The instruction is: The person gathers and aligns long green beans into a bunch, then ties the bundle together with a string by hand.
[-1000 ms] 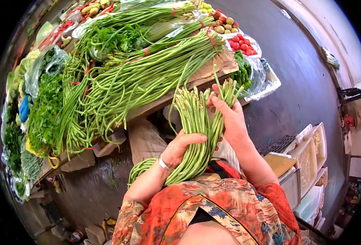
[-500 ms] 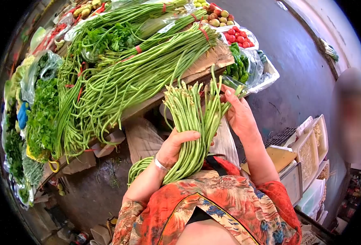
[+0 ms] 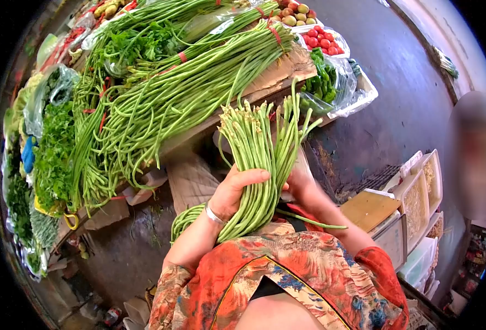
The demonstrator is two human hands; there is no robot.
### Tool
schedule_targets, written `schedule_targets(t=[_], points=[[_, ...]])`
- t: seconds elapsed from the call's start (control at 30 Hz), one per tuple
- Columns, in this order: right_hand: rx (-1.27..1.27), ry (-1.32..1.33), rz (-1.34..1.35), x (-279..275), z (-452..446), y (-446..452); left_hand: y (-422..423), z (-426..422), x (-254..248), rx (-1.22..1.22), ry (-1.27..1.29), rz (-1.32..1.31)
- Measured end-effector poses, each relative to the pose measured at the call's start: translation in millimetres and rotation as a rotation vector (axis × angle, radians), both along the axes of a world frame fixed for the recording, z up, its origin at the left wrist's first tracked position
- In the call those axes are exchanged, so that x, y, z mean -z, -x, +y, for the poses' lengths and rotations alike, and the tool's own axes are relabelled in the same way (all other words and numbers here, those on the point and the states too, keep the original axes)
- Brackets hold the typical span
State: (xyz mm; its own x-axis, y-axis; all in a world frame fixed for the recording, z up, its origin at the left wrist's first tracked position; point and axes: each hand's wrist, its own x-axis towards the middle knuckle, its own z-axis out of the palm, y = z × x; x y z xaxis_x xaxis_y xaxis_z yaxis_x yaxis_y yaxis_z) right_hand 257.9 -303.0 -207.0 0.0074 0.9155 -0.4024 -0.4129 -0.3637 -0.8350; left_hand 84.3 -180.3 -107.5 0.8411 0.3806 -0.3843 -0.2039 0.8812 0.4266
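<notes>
A thick bunch of long green yardlong beans (image 3: 257, 159) is upright in front of my chest, its pale stem ends at the top. Wrapped round its left side is my left hand (image 3: 236, 190), thumb across the front, a bangle on the wrist. My right hand (image 3: 303, 187) is at the bunch's right side, low down; its fingers are partly behind the beans and blurred. One bean strays to the right across my right forearm. The lower ends of the bunch curl over my left forearm.
Ahead is a stall table with a big pile of yardlong beans (image 3: 199, 88) tied with red bands and leafy greens (image 3: 61, 148). Tomatoes (image 3: 322, 41) and green peppers (image 3: 321, 80) are at its right end. White bins (image 3: 410, 203) stand at the right; a blurred figure is beyond.
My right hand has dropped from the stem tops to the bunch's lower right side. One bean now sticks out rightward over my forearm. My left hand keeps its hold.
</notes>
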Motion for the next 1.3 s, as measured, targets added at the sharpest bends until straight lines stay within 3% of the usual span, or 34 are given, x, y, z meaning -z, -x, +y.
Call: schedule_targets(t=[0.03, 0.1, 0.17, 0.2, 0.23, 0.33, 0.57, 0.63, 0.7, 0.73, 0.83, 0.97, 1.03, 1.13, 1.2, 1.23, 1.3], points=[[-0.123, -0.134, -0.23, 51.2, -34.9, 11.6, -0.1, -0.4, 0.7, 0.005, 0.004, 0.004], [0.137, 0.328, 0.169, -26.0, -22.8, 24.0, -2.4, -1.2, 2.3, -0.021, -0.069, 0.103], [0.045, 0.192, 0.259, -32.5, -22.6, 13.8, -4.9, -0.6, 3.4, -0.016, -0.054, 0.056], [-0.085, 0.165, -0.015, -43.9, -23.2, 10.3, -5.5, -1.5, 3.2, -0.014, -0.034, 0.066], [-0.079, 0.161, -0.016, -42.0, -26.5, 7.8, -6.4, -1.2, 2.7, -0.014, -0.017, 0.074], [-0.323, -0.247, -0.325, -39.5, -40.8, -13.8, -6.6, 2.3, 2.0, 0.007, -0.076, 0.083], [-0.385, -0.177, -0.011, -58.4, -54.2, -42.4, -10.4, 3.2, 8.5, 0.019, -0.075, 0.082], [-0.374, -0.204, -0.093, -53.1, -52.4, -42.6, -11.7, 3.4, 4.5, 0.024, -0.078, 0.085], [-0.131, -0.005, -0.058, -36.2, -51.2, -45.6, -12.3, 3.0, 2.8, 0.036, -0.082, 0.088], [-0.037, -0.036, -0.119, -39.2, -45.4, -45.9, -12.0, 2.1, 2.2, 0.034, -0.081, 0.088], [0.34, -0.135, 0.181, -66.3, -24.4, -57.6, -13.4, 0.9, 1.9, 0.028, -0.085, 0.085], [0.486, -0.256, 0.426, -103.8, -9.4, -97.1, -14.9, -0.9, 3.0, 0.022, -0.11, 0.043], [0.568, -0.265, 0.256, -126.7, -4.7, -106.2, -14.3, -1.9, 3.9, 0.022, -0.115, 0.04], [0.476, -0.415, 0.088, -124.5, -5.6, -116.0, -13.9, -1.5, 4.4, 0.05, -0.134, 0.048], [0.443, -0.348, -0.245, -126.2, -4.2, -114.3, -14.3, -2.1, 3.4, 0.065, -0.159, 0.039], [0.444, -0.349, -0.248, -128.1, 0.1, -113.4, -15.3, -3.0, 2.3, 0.066, -0.161, 0.036], [0.519, -0.336, -0.513, -136.1, 12.0, -111.6, -17.6, -5.1, -0.4, 0.033, -0.198, 0.07]])
